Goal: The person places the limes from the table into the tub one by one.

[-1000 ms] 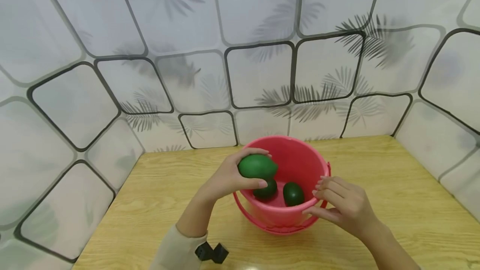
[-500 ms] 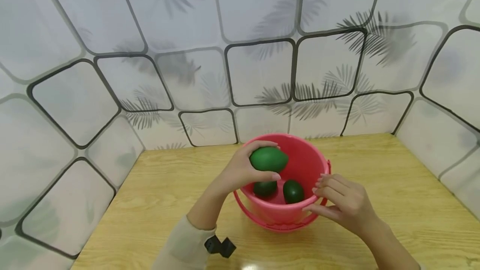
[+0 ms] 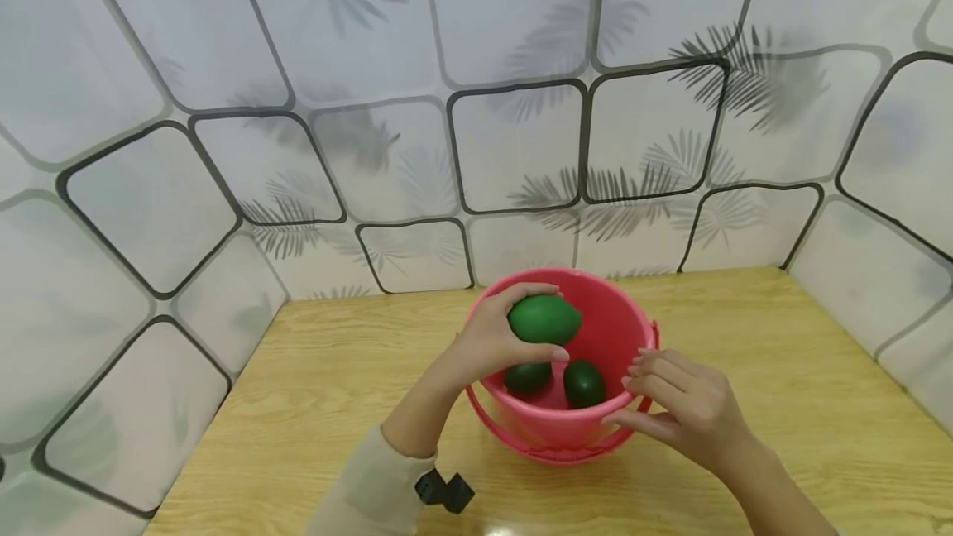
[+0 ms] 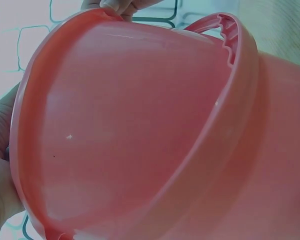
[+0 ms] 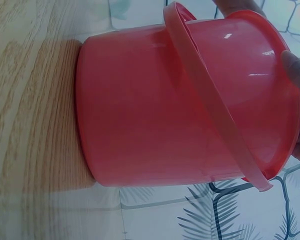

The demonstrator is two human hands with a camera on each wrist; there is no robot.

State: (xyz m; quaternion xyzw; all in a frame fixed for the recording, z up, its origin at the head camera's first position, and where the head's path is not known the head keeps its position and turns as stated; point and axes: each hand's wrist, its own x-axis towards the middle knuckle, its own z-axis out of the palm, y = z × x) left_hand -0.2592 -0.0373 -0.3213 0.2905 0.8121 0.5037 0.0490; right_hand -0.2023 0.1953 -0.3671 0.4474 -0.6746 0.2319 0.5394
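A pink plastic bucket (image 3: 514, 408) stands upright on the table. Over its opening my left hand (image 3: 487, 337) holds a smooth green oval fruit (image 3: 545, 319) with a slightly pointed end, fingers on the far side and thumb on the near side. Two dark green avocado-like fruits, a left one (image 3: 527, 379) and a right one (image 3: 584, 384), lie inside at the bottom. At the bucket's right front my right hand (image 3: 688, 404) pinches the rim, fingertips over the inside and thumb outside. In the right wrist view the bucket's wall (image 5: 140, 110) fills the middle.
The bucket's pink handle (image 3: 506, 434) hangs down along its front. Under it is a wood-grain table (image 3: 335, 379), bordered at the back and sides by patterned walls (image 3: 514, 147). A black cube-shaped piece (image 3: 444, 490) sits at my left cuff.
My left hand has moved right with the green fruit, from the bucket's left rim to further over its opening. The right hand and the bucket stay in place.
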